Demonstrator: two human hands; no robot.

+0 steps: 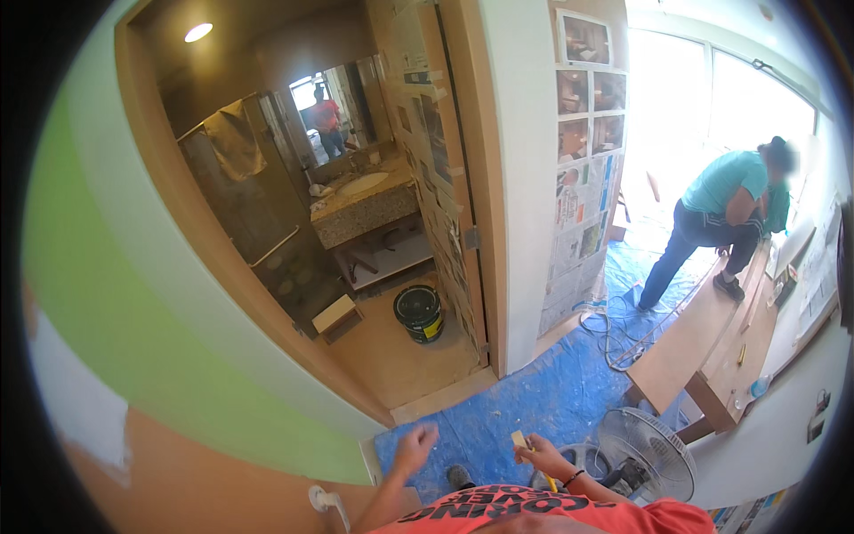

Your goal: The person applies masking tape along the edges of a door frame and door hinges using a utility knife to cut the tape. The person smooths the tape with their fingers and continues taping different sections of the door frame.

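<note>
My right hand (541,451), with a dark band at its wrist, grips a small flat pale-yellow piece (520,439) between thumb and fingers; its exact kind is too small to tell. To the left, my left hand (414,448) is raised with its fingers curled in. Whatever it may hold is hidden. Both hands are above a blue plastic drop cloth (511,405), apart from each other. A standing fan (648,454) is close to my right forearm. Below my left hand, the dark tip of a shoe (458,476) shows on the cloth.
Ahead, a doorway (494,267) opens on a bathroom with a dark lidded bucket (418,313) and a stone-topped vanity (365,214). A co-worker (725,200) bends over a wooden bench (689,334) at right; cables (614,343) lie nearby. A door handle (331,503) juts at lower left.
</note>
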